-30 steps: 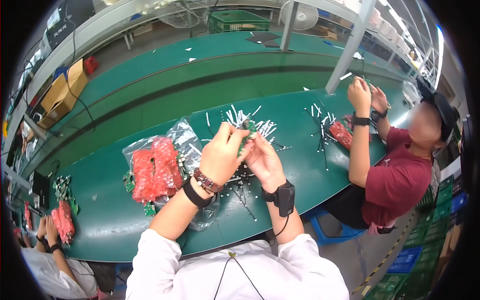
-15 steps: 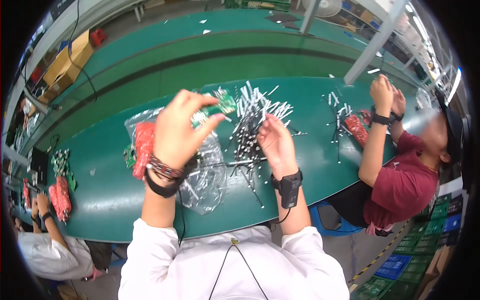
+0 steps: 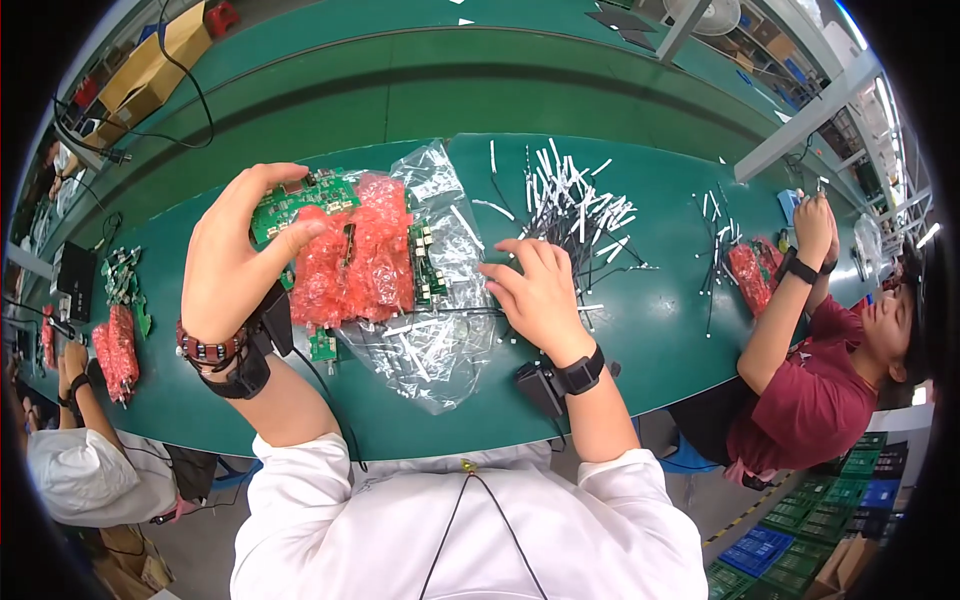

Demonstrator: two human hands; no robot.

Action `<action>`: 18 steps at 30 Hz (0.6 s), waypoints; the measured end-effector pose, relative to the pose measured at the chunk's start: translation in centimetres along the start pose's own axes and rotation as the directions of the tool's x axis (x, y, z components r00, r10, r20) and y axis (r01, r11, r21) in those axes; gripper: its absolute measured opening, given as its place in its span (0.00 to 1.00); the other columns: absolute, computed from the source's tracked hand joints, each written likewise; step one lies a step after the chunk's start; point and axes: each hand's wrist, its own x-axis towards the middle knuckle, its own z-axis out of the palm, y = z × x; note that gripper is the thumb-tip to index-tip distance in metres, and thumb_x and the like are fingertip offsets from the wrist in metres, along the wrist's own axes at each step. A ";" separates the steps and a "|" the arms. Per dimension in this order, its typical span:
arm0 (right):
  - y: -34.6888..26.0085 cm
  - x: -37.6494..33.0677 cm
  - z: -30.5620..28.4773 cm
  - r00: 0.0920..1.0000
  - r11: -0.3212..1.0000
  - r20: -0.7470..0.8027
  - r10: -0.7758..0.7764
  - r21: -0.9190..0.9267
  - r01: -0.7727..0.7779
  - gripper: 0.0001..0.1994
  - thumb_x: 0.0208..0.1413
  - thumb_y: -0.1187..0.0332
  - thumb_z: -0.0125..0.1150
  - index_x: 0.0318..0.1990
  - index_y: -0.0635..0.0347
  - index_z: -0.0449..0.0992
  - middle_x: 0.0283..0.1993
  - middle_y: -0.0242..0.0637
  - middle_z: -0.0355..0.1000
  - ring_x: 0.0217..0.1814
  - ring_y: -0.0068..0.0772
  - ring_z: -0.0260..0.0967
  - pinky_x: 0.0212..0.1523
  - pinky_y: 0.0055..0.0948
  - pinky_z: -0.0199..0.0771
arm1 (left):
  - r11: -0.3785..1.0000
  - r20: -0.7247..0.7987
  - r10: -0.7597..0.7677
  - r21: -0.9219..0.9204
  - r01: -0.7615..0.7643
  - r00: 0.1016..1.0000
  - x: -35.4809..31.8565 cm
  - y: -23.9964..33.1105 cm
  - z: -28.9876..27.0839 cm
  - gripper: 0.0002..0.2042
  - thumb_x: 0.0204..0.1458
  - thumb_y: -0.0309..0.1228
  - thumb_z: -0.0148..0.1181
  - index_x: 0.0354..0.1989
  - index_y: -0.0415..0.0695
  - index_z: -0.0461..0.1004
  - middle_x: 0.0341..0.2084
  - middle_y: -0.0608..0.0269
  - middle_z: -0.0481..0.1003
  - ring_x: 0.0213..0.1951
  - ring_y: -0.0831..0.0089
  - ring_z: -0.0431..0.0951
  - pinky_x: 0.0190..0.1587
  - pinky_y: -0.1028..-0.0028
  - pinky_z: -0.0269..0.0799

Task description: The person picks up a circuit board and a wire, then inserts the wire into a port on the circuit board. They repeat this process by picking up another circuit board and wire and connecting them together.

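Observation:
My left hand (image 3: 222, 250) grips the edge of a green circuit board (image 3: 335, 193) between thumb and fingers. This board is at the upper left of a red bubble-wrap bundle (image 3: 375, 250), overlapping it. More green boards (image 3: 428, 268) stick out along the bundle's right side. Beneath the bundle, a crumpled clear plastic bag (image 3: 445, 365) is spread on the bench. My right hand (image 3: 545, 305) hovers or rests at the bag's right edge, palm down, fingers apart, with nothing seen in it. Just beyond it lies a pile of black wires with white ends (image 3: 585, 210).
To the right, a co-worker in a maroon shirt (image 3: 825, 350) has another red-wrapped bundle (image 3: 752, 275) and loose wires (image 3: 712, 235). Another person works at the left by red bubble wrap (image 3: 118, 350) and boards (image 3: 122, 275). A metal post (image 3: 800, 115) rises at the far right.
My left hand has moved left with the circuit board, from beside the wire pile to the red bundle. My right hand has turned palm down and come away from the wires. The view has shifted.

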 end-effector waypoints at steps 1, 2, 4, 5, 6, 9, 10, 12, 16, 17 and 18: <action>0.2 -0.2 0.1 0.999 1.000 0.041 0.020 -0.012 -0.020 0.10 0.42 0.68 0.59 0.35 0.53 0.73 0.35 0.30 0.66 0.37 0.31 0.61 0.41 0.31 0.55 | 1.000 0.001 -0.002 -0.002 0.002 1.000 0.0 -0.1 0.0 0.18 0.38 0.31 0.61 0.39 0.39 0.68 0.35 0.56 0.71 0.39 0.61 0.72 0.42 0.72 0.65; 0.3 -0.3 0.2 0.996 0.999 0.082 0.042 -0.026 -0.040 0.10 0.41 0.67 0.60 0.35 0.52 0.73 0.34 0.30 0.66 0.38 0.31 0.60 0.41 0.32 0.54 | 1.000 0.015 -0.006 -0.009 0.006 1.000 0.0 -0.1 0.1 0.18 0.38 0.30 0.61 0.39 0.39 0.68 0.35 0.56 0.71 0.39 0.61 0.72 0.42 0.72 0.65; 0.6 -0.5 0.4 0.991 0.997 0.120 0.065 -0.041 -0.061 0.10 0.41 0.66 0.60 0.35 0.52 0.74 0.34 0.29 0.66 0.37 0.30 0.61 0.40 0.31 0.54 | 1.000 0.045 -0.006 -0.028 0.007 0.999 0.3 -0.1 0.3 0.18 0.38 0.30 0.61 0.39 0.39 0.68 0.35 0.55 0.71 0.39 0.61 0.71 0.43 0.71 0.65; 0.8 -0.6 0.4 0.984 0.995 0.154 0.089 -0.056 -0.081 0.10 0.41 0.66 0.60 0.34 0.51 0.74 0.33 0.27 0.66 0.37 0.30 0.61 0.39 0.31 0.54 | 0.999 0.047 0.003 -0.037 -0.001 0.999 0.5 -0.1 0.4 0.18 0.38 0.30 0.61 0.39 0.39 0.68 0.35 0.55 0.71 0.39 0.61 0.71 0.43 0.71 0.65; 0.9 -0.7 0.3 0.977 0.993 0.183 0.109 -0.070 -0.098 0.09 0.41 0.66 0.60 0.34 0.51 0.74 0.32 0.26 0.66 0.36 0.29 0.61 0.38 0.30 0.54 | 1.000 0.062 -0.004 -0.029 0.006 0.998 0.5 0.2 0.1 0.18 0.38 0.30 0.61 0.39 0.39 0.68 0.35 0.55 0.71 0.39 0.60 0.71 0.43 0.71 0.64; 1.4 -1.0 0.4 0.981 0.984 0.129 0.142 -0.122 -0.127 0.08 0.41 0.65 0.59 0.32 0.51 0.74 0.29 0.25 0.67 0.35 0.28 0.62 0.37 0.31 0.53 | 0.999 0.106 0.021 -0.045 -0.017 0.994 0.9 0.4 0.4 0.18 0.38 0.29 0.60 0.39 0.38 0.67 0.35 0.54 0.70 0.39 0.60 0.71 0.44 0.71 0.64; 1.5 -1.3 0.7 0.976 0.980 0.141 0.167 -0.133 -0.149 0.08 0.41 0.66 0.59 0.32 0.51 0.73 0.28 0.26 0.66 0.35 0.29 0.63 0.37 0.31 0.54 | 0.998 0.120 0.036 -0.055 -0.030 0.992 0.7 0.1 0.5 0.17 0.38 0.28 0.60 0.39 0.38 0.67 0.34 0.53 0.70 0.39 0.59 0.71 0.44 0.72 0.64; 1.6 -1.3 1.5 0.970 0.971 0.114 0.213 -0.137 -0.197 0.07 0.41 0.67 0.59 0.31 0.52 0.73 0.26 0.28 0.66 0.34 0.29 0.63 0.37 0.31 0.54 | 0.996 0.136 0.049 -0.074 -0.039 0.990 0.3 -0.1 0.2 0.16 0.37 0.25 0.58 0.37 0.37 0.67 0.32 0.53 0.69 0.38 0.59 0.70 0.42 0.72 0.63; 1.5 -1.5 1.7 0.960 0.955 -0.005 0.280 -0.104 -0.279 0.05 0.41 0.70 0.58 0.28 0.53 0.71 0.25 0.28 0.65 0.34 0.29 0.64 0.37 0.29 0.55 | 0.995 0.094 0.083 -0.055 -0.078 0.992 0.1 0.4 0.5 0.14 0.36 0.23 0.57 0.34 0.35 0.66 0.29 0.56 0.66 0.34 0.61 0.67 0.41 0.72 0.61; 1.5 -1.4 1.5 0.957 0.957 -0.068 0.283 -0.049 -0.287 0.05 0.41 0.71 0.58 0.29 0.54 0.70 0.25 0.28 0.65 0.33 0.29 0.64 0.36 0.29 0.56 | 0.996 0.056 0.076 -0.054 -0.073 0.996 0.4 0.5 0.8 0.13 0.35 0.23 0.57 0.33 0.35 0.66 0.28 0.56 0.65 0.33 0.62 0.66 0.40 0.73 0.60; 1.1 -1.3 1.4 0.951 0.959 -0.123 0.283 0.016 -0.283 0.05 0.41 0.72 0.57 0.29 0.55 0.70 0.25 0.29 0.66 0.32 0.30 0.64 0.35 0.29 0.58 | 0.994 0.060 0.090 -0.062 -0.086 0.994 0.6 0.7 1.0 0.13 0.35 0.23 0.57 0.33 0.35 0.66 0.28 0.56 0.65 0.33 0.62 0.66 0.40 0.73 0.60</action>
